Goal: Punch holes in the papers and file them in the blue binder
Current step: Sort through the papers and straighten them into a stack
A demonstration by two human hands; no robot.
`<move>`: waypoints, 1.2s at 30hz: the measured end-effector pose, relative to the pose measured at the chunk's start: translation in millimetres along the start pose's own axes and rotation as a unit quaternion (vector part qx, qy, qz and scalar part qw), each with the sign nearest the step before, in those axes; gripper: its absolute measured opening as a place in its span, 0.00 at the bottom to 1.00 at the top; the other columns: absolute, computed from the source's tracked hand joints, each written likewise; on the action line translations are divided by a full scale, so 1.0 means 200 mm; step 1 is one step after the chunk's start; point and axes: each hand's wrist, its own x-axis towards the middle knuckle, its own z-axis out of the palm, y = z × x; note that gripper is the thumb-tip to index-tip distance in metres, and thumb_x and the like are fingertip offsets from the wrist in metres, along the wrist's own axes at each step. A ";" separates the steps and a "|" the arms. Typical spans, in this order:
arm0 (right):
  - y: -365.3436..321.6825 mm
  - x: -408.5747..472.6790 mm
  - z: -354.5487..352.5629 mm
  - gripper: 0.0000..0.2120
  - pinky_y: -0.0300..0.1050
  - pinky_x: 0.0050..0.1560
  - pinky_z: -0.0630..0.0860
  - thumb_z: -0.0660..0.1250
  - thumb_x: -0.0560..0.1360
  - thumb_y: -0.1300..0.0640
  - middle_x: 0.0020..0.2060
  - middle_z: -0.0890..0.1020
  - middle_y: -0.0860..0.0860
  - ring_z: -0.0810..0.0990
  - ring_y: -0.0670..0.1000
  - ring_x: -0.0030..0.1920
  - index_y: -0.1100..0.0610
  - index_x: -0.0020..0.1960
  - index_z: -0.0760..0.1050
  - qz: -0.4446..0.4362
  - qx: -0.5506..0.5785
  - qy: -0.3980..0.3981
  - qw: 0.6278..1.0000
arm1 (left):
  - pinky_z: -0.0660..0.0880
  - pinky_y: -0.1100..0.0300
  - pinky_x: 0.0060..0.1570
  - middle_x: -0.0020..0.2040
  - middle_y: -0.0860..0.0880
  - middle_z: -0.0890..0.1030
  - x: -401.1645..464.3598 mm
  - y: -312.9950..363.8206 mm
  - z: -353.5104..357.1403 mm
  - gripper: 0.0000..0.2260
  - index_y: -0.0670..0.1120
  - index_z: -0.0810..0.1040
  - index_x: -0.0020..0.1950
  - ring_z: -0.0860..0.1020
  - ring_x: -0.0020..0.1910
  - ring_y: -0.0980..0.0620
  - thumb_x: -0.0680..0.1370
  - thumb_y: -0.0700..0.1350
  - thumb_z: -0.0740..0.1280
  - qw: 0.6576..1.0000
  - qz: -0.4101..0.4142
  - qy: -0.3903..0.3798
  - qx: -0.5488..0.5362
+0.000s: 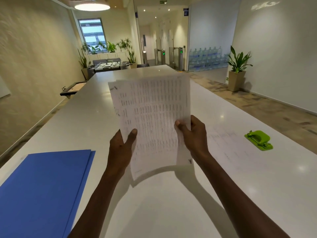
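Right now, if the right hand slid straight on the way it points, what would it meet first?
The right hand points up and away while gripping the papers. Beyond its fingers only bare table shows, so the way looks free, though depth is unclear.

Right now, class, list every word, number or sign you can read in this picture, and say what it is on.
"EXIT": sign on the ceiling, small, only just readable.
Papers held in both hands: printed table, too blurred to read.
Sheet on the table: print too faint.
Blue wall notice: too small.
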 end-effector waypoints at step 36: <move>0.42 -0.18 0.08 0.16 0.52 0.57 0.73 0.63 0.71 0.40 0.65 0.72 0.54 0.72 0.58 0.64 0.45 0.54 0.78 -0.019 -0.381 -0.360 0.852 | 0.77 0.58 0.40 0.56 0.50 0.80 0.08 -0.08 -0.26 0.15 0.47 0.75 0.63 0.79 0.49 0.48 0.77 0.45 0.69 0.990 -0.010 0.111 0.090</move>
